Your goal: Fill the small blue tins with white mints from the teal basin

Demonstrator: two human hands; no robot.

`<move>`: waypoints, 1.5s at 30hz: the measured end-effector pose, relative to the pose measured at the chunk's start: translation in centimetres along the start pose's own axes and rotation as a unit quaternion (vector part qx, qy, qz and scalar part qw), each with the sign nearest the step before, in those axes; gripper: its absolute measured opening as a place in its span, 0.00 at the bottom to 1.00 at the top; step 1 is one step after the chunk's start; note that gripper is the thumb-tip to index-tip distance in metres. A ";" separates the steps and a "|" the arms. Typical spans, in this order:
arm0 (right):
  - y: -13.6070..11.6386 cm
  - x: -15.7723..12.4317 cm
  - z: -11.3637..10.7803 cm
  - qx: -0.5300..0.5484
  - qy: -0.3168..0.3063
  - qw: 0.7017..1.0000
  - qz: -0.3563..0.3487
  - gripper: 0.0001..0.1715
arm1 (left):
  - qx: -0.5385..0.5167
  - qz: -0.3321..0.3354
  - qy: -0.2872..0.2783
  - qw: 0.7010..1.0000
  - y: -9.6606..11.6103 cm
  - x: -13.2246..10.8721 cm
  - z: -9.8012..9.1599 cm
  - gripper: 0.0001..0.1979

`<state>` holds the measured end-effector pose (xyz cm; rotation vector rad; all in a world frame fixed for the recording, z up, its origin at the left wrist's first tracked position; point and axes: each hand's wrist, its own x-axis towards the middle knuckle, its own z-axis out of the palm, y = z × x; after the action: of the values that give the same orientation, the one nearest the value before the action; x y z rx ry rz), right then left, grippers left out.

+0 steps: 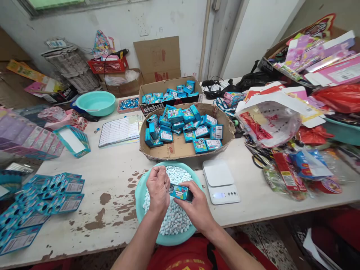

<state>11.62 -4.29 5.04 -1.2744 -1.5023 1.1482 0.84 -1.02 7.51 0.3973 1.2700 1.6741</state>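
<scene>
Fingers [188,186] of right hand [197,206] gripping small blue box [180,192]; left hand [158,185] bunched shut at box opening, contents hidden, over teal basin [138,195] w/ white pellets [174,217].

Basin [140,202] at table [112,172] front edge; scale [221,182] right; carton [180,150] behind; flat packs [42,202] left, perhaps stacked.

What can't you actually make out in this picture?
- Head view: whatever the closed left hand pinches; its curled fingers hide it.
- The open end of the small blue box in the right hand; the left hand covers it.
- The near rim of the teal basin of white pellets; the forearms cross it.
- The reading on the white scale: too small.
</scene>
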 end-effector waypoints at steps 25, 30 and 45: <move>15.5 5.7 -14.5 0.006 0.198 0.976 0.089 0.21 | 0.676 0.141 -0.340 0.638 -12.7 18.8 14.8 0.14; 16.2 4.4 -16.0 0.006 0.216 0.968 0.126 0.35 | 0.718 0.105 -0.315 0.612 -15.2 20.4 16.1 0.15; 5.9 0.1 -9.5 -0.163 0.241 0.949 -0.124 0.25 | 0.442 0.253 -0.290 0.810 -2.5 8.0 5.5 0.22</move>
<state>22.09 -2.64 1.51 -1.4090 -1.4526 0.3905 2.17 8.73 5.38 1.7979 1.4488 1.0655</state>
